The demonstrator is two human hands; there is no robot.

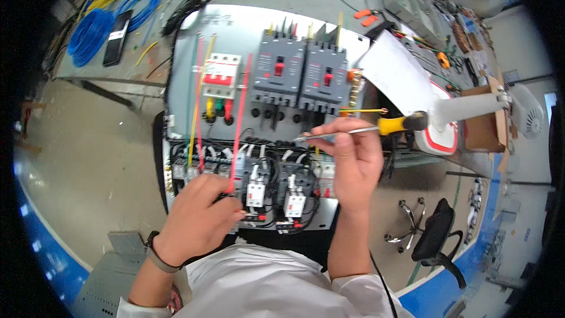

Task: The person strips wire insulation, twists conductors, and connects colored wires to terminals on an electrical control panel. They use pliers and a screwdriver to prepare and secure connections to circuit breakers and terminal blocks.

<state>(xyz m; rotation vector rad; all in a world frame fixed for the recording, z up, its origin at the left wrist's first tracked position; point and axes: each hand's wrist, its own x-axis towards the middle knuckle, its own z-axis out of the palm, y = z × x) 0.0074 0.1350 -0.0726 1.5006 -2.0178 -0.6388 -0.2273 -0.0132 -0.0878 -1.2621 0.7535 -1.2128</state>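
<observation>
My right hand grips a screwdriver with a yellow and black handle; its shaft lies across the fingers and the tip points left, over the panel. Curled at the panel's near edge, my left hand pinches a red wire that rises from its fingers across the panel. Just beyond the left hand is a row of contactors with black wiring and white marker sleeves. Farther up stand two dark grey circuit breakers with red levers and a white breaker with red switches.
Blue wire coils and a phone lie at the left of the bench. To the right are a white paper sheet, a white fan and orange-handled pliers. A black chair stands on the floor at right.
</observation>
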